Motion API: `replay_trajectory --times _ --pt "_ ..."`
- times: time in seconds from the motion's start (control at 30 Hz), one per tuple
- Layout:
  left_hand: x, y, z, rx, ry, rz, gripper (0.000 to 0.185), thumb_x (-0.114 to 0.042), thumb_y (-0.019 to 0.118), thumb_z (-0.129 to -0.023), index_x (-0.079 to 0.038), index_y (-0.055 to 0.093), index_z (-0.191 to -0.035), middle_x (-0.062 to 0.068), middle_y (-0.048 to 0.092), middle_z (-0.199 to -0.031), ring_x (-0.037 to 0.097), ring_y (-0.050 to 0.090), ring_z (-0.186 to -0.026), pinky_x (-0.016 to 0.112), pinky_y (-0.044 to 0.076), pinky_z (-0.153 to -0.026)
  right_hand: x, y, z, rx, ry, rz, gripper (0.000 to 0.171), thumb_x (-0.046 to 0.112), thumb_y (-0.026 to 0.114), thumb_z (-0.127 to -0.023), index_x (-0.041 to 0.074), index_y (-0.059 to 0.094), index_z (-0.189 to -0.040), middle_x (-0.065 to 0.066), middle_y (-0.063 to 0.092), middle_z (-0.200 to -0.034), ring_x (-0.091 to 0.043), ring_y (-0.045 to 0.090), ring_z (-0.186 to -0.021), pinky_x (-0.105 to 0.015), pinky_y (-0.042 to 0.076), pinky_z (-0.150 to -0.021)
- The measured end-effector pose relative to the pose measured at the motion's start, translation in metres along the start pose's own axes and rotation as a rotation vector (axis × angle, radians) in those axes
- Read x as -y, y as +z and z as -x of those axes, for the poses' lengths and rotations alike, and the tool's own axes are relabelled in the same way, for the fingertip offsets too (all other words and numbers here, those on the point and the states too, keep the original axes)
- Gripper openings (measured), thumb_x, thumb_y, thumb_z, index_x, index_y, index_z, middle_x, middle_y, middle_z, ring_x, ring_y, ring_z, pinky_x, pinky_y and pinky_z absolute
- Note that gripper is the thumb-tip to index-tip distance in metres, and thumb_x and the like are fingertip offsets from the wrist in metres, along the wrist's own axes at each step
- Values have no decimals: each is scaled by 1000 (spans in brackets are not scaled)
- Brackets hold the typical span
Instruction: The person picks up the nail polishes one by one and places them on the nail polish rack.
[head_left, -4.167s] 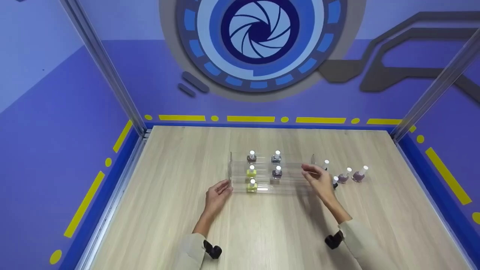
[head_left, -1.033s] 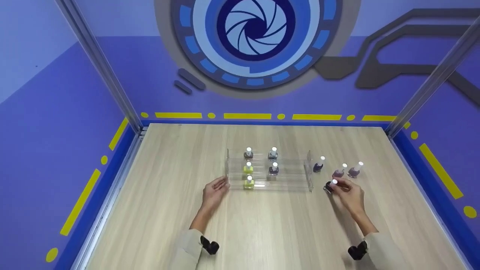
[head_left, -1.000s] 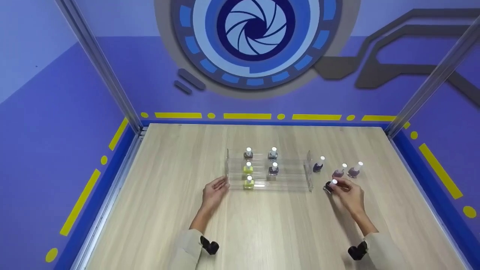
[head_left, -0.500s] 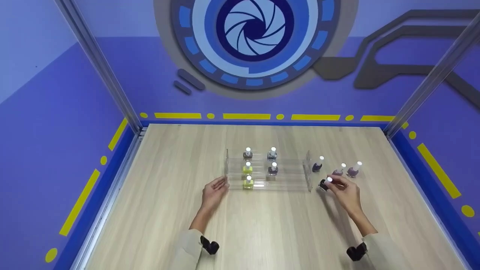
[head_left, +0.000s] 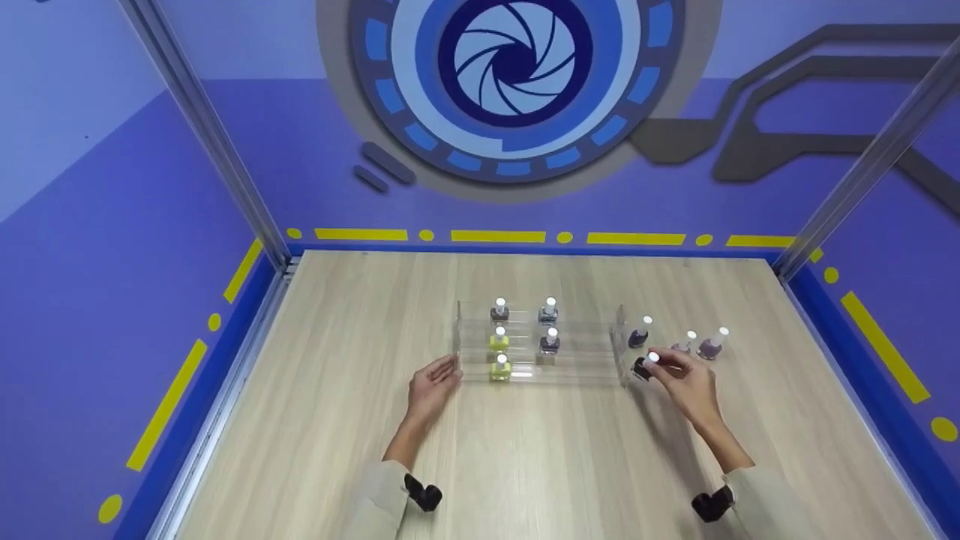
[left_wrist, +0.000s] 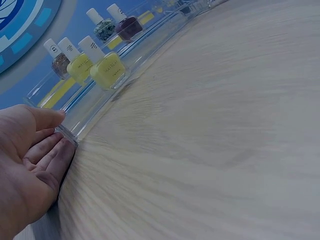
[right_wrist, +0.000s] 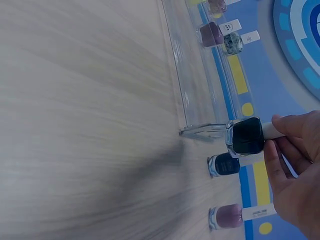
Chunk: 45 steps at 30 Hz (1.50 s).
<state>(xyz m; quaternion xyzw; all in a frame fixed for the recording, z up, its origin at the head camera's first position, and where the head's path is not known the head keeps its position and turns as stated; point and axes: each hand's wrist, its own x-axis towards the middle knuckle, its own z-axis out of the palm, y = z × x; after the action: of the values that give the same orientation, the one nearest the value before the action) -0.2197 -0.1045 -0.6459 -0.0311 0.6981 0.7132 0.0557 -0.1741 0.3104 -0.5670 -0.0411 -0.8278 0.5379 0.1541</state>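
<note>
In the head view my right hand (head_left: 691,390) pinches the white cap of a dark nail polish bottle (head_left: 641,367), just beyond the right end of a clear stepped rack (head_left: 581,375). The right wrist view shows this bottle (right_wrist: 247,136) tilted sideways between thumb and fingers, its glass above the table. My left hand (head_left: 433,390) touches the rack's left end with fingers fairly straight; the left wrist view has the thumb and fingertips at the rack's corner (left_wrist: 75,137). Two yellow bottles (head_left: 500,369), a brown one (head_left: 499,311), a speckled one (head_left: 548,313) and a dark purple one (head_left: 550,343) stand on the rack.
Right of the rack, a dark blue bottle (head_left: 638,334) and two mauve bottles (head_left: 711,346) stand on the wooden table (head_left: 517,457). My right hand partly hides the nearer mauve one. Patterned walls (head_left: 255,157) enclose the table at the back and sides.
Earlier my right hand was over the rack's right end; then it reached the dark bottle at right. It has since brought that bottle left toward the rack. My left hand stays at the rack.
</note>
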Motion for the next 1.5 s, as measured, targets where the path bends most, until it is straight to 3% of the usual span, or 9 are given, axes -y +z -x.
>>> replay_trajectory --times 0.1,0.3,0.37,0.47,0.6,0.77,0.93,1.27,1.5 --pt "9 0 -3 -15 -2 -15 44 -3 65 -98 12 55 -138 30 58 -142 43 56 -135 31 57 -106 5 4 3 7 -7 -17 22 -12 74 -85 -15 71 -107 -34 71 -108 -3 71 -87 -11 61 -77" --pt "21 0 -8 -44 -7 -62 45 -10 66 -99 8 56 -140 26 59 -143 39 57 -136 32 56 -107 -13 15 0 28 5 -33 23 -6 76 -86 -10 73 -109 -29 73 -111 4 69 -87 -8 58 -78" --pt "22 0 -9 -42 -9 -59 46 -11 65 -100 7 56 -140 26 58 -144 39 56 -137 32 55 -109 -16 18 -1 38 0 -31 22 -4 77 -87 -7 74 -109 -28 73 -111 7 67 -87 -6 58 -78" --pt "8 1 -3 -31 -25 -68 45 -8 64 -100 9 55 -140 28 57 -144 40 55 -137 34 54 -110 0 19 2 57 -23 -30 22 -4 76 -87 -10 73 -108 -31 72 -110 5 68 -87 -6 58 -77" --pt "6 2 -1 -32 -39 -79 45 -8 62 -101 9 54 -141 27 56 -145 40 54 -138 37 52 -113 23 26 7 72 -4 -31 24 -9 74 -86 -15 70 -109 -34 71 -110 -2 70 -89 -10 60 -79" --pt "21 0 -8 -44 -27 -76 46 -11 64 -100 7 54 -142 26 57 -146 39 54 -138 36 53 -112 9 43 4 63 9 -63 23 -10 75 -85 -12 73 -108 -32 73 -107 -3 71 -87 -9 59 -77" --pt "20 1 -8 -48 -31 -65 46 -11 66 -99 6 55 -141 25 58 -145 38 56 -137 34 54 -111 -5 56 -1 65 -8 -91 22 -7 77 -85 -8 75 -106 -27 74 -105 -1 71 -85 -9 59 -76" --pt "18 2 -7 -49 -35 -72 46 -11 65 -100 7 55 -141 26 57 -145 39 55 -138 35 52 -112 0 73 0 99 16 -110 22 -5 77 -86 -6 76 -107 -25 75 -107 -6 73 -90 -11 60 -81" --pt "-8 3 6 -29 -25 -82 44 -6 63 -99 10 55 -140 29 58 -143 41 56 -136 33 56 -108 32 77 7 135 -14 -93 21 -12 72 -86 -14 72 -108 -31 73 -107 -35 75 -97 -19 63 -84"
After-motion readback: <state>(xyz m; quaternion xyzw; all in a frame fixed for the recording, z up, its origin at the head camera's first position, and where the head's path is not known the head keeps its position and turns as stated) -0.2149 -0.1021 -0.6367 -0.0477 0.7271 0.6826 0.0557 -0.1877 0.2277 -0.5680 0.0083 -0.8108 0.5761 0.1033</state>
